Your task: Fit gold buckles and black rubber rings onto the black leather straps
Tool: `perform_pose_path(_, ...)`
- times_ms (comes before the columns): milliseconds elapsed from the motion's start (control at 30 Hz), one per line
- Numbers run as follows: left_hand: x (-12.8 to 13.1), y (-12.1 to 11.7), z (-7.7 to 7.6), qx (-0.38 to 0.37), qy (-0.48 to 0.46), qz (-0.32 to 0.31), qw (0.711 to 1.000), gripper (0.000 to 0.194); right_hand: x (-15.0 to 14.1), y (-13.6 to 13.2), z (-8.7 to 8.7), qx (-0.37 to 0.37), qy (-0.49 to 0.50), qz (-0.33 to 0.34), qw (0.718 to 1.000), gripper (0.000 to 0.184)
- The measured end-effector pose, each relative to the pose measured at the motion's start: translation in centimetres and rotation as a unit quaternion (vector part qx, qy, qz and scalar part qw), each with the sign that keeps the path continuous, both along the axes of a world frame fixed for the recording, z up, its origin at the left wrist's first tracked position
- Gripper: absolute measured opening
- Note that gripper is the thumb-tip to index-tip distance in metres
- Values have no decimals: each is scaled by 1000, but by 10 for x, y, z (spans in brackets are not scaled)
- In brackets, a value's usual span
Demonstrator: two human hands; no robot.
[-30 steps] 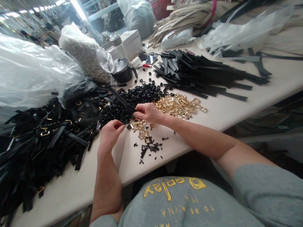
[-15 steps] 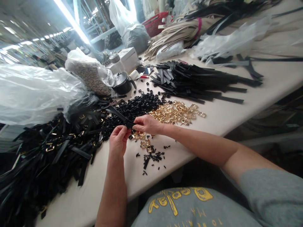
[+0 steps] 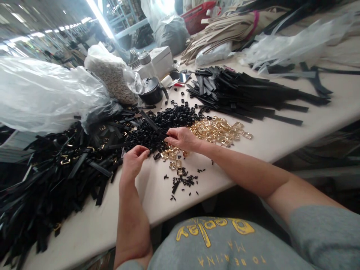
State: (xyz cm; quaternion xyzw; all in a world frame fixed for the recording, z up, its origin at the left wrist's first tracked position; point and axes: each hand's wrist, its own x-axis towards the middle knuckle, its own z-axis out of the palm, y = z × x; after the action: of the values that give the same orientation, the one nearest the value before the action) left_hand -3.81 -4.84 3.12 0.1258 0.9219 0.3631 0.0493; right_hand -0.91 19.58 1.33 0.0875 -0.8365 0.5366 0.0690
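My right hand [image 3: 182, 138] is closed on a black strap [image 3: 152, 122], which slants up and left from the fingers over a heap of small black loops [image 3: 176, 117]. My left hand [image 3: 136, 159] is at the heap's near edge, apart from the strap, thumb and fingers pinched together. Whatever may be between those fingertips is too small and dark to make out. Gold buckles [image 3: 216, 129] lie in a pile beyond my right wrist, and a few more gold buckles [image 3: 176, 165] lie between my hands. Short black offcuts [image 3: 185, 180] are scattered nearer to me.
On the left, a large heap of black straps with gold buckles [image 3: 64, 172] spills over the table edge. A bundle of black strips [image 3: 239, 92] lies at back right. Behind the loops stand a dark lidded pot [image 3: 152, 92], a phone [image 3: 182, 77] and a filled plastic bag [image 3: 109, 73].
My left hand has let go of the strap and moved left and slightly down, away from my right hand. The right hand keeps the strap. The view has shifted a little.
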Motion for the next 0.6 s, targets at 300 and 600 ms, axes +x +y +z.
perform_pose_path(300,-5,1,-2,-134,83,7,988,24,-1,-1,-1,45,14,-5,999,21)
perform_pose_path(600,-3,-1,0,-184,60,-20,981,17,3,-2,2,58,26,1,998,22)
